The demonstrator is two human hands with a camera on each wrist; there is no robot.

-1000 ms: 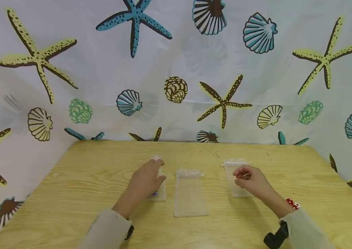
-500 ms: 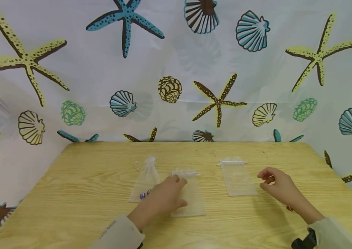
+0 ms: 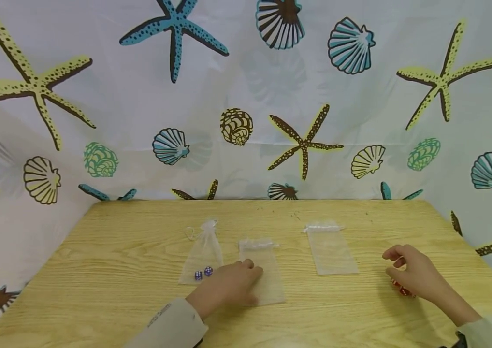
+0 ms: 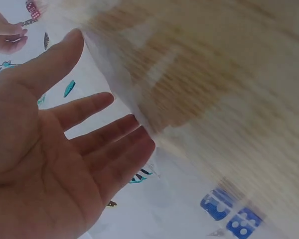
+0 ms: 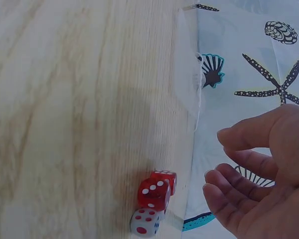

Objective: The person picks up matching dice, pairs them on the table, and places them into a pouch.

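Observation:
My left hand [image 3: 230, 285] lies over the middle sheer drawstring bag [image 3: 272, 290]. Its fingers [image 4: 117, 164] are fairly straight in the left wrist view, with the tips at the bag's surface. Two blue dice [image 3: 204, 273] sit at the bottom of the left sheer bag [image 3: 194, 258], just beyond that hand. On the right, my right hand [image 3: 417, 273] hovers by the red dice [image 3: 404, 290], fingers loosely bent and holding nothing. The right wrist view shows two red dice [image 5: 154, 193] against a white die [image 5: 145, 222] with red dots, apart from the fingertips.
A third sheer bag [image 3: 333, 251] lies flat between the hands, farther back on the wooden table [image 3: 120, 241]. A curtain [image 3: 246, 82] printed with starfish and shells hangs behind the table and along both sides.
My left hand has moved right from the left bag onto the middle bag, uncovering the blue dice. My right hand has moved right, away from the third bag, to the red dice.

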